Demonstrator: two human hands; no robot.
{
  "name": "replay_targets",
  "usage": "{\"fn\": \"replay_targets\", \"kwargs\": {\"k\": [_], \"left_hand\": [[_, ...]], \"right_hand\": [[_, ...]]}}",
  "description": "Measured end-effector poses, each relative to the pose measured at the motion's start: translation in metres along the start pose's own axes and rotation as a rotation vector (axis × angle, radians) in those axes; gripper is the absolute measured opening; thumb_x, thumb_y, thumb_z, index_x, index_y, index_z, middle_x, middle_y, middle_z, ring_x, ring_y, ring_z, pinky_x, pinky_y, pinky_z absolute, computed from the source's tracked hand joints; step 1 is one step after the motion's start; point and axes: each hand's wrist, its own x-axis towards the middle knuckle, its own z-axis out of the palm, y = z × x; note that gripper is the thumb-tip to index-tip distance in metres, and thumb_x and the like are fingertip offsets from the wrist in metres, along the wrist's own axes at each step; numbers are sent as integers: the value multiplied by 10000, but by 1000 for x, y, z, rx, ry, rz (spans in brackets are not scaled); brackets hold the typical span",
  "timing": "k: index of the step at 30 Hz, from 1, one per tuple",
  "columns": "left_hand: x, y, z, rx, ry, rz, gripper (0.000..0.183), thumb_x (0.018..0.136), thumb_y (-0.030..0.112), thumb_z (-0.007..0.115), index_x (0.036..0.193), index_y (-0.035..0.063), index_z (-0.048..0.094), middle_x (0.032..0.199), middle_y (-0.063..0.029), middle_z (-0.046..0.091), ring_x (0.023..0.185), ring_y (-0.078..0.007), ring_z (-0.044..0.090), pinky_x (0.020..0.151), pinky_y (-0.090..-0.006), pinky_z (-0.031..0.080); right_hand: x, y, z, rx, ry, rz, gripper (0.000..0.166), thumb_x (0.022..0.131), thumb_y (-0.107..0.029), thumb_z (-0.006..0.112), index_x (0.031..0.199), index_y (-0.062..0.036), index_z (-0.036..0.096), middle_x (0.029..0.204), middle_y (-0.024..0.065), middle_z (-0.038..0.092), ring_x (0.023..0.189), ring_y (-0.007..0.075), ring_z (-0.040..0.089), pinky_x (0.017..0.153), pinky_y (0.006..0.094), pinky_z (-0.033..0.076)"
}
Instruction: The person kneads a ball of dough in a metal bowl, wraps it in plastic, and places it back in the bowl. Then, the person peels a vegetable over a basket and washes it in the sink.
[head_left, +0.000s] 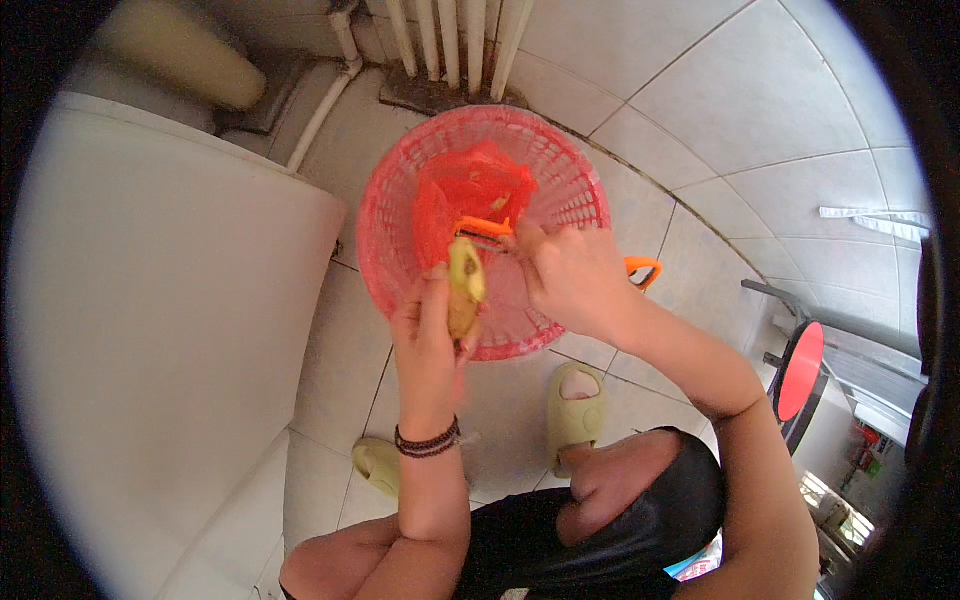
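My left hand (431, 319) grips a partly peeled potato (466, 289), yellowish with brown patches, upright over the basket. In my right hand (574, 274) is a peeler with an orange frame and a metal blade (482, 229); its head is just beyond the potato's top end. The orange loop (643, 272) of a handle sticks out past the right wrist. Below both hands stands a round pink plastic basket (379, 225) with slotted walls. A red plastic bag (480, 176) lies inside it, with a few pale scraps on it. My right fingers partly hide the peeler's grip.
A large white panel-sided thing (187, 277) takes up the left. White pipes (448, 45) rise behind the basket, by the tiled wall (720, 97). My feet, in green slippers (576, 420), rest on the tiled floor. A round red-topped thing (801, 371) stands at the right.
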Motion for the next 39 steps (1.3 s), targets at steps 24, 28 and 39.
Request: {"fn": "replay_targets", "kwargs": {"k": [24, 28, 39], "left_hand": [[-5, 18, 7, -254, -14, -23, 383, 957, 424, 476, 1060, 62, 542, 809, -35, 582, 579, -82, 486, 439, -161, 333], [-2, 7, -2, -101, -41, 38, 421, 966, 464, 427, 1048, 68, 542, 831, -19, 576, 665, -85, 523, 508, -185, 397], [6, -23, 23, -173, 237, 154, 369, 1000, 353, 350, 923, 49, 545, 766, -21, 547, 571, -74, 486, 442, -224, 360]], "right_hand": [[1, 14, -1, -244, 152, -68, 181, 811, -169, 574, 854, 5, 546, 655, 173, 622, 560, 315, 639, 467, 412, 495], [-3, 7, -17, -140, 177, -10, 197, 872, -202, 540, 842, -7, 535, 692, 187, 623, 569, 316, 639, 475, 416, 499], [-14, -45, 6, 267, 231, -104, 189, 872, -166, 546, 826, 9, 489, 563, 176, 550, 516, 366, 584, 420, 453, 436]]}}
